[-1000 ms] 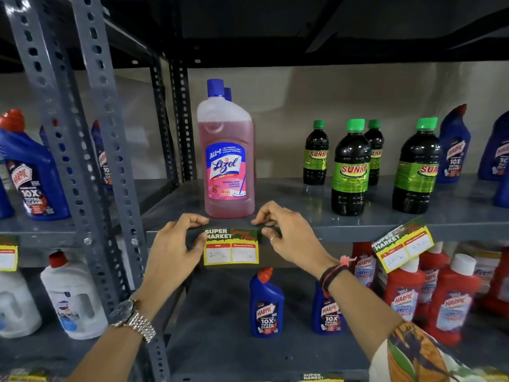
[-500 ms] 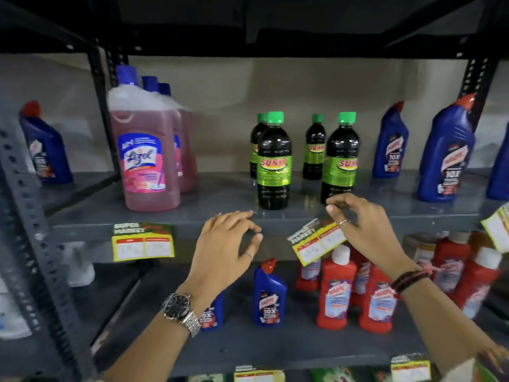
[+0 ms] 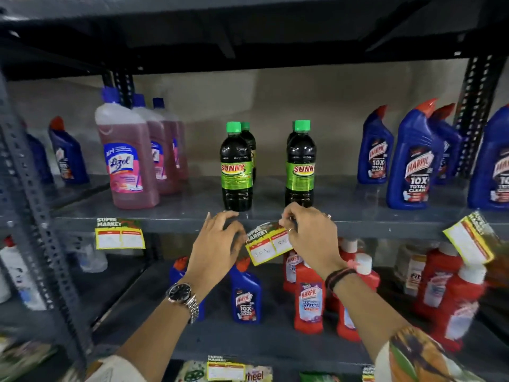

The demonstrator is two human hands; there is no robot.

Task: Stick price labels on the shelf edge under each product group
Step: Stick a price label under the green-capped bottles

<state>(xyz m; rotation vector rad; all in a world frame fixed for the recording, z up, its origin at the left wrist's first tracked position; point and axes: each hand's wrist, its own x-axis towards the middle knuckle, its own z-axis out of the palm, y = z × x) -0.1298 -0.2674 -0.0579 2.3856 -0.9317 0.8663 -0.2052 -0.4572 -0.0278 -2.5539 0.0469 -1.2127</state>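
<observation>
Right hand (image 3: 309, 234): fingers (image 3: 286, 220) pinch the top right corner of a tilted yellow-bordered paper price label (image 3: 268, 244), holding it against the grey metal shelf edge (image 3: 366, 226), probably to level it.
Left hand (image 3: 217, 244): fingers (image 3: 220, 216) spread wide, holding nothing, just beside the label's left end, likely ready to press it flat.
Just beyond the fingers: two dark green-capped Sunny bottles (image 3: 236, 172), the group this label serves.
Well left of the fingers: a matching label (image 3: 119, 234) hangs straight beneath pink Lizol bottles (image 3: 126, 161).
</observation>
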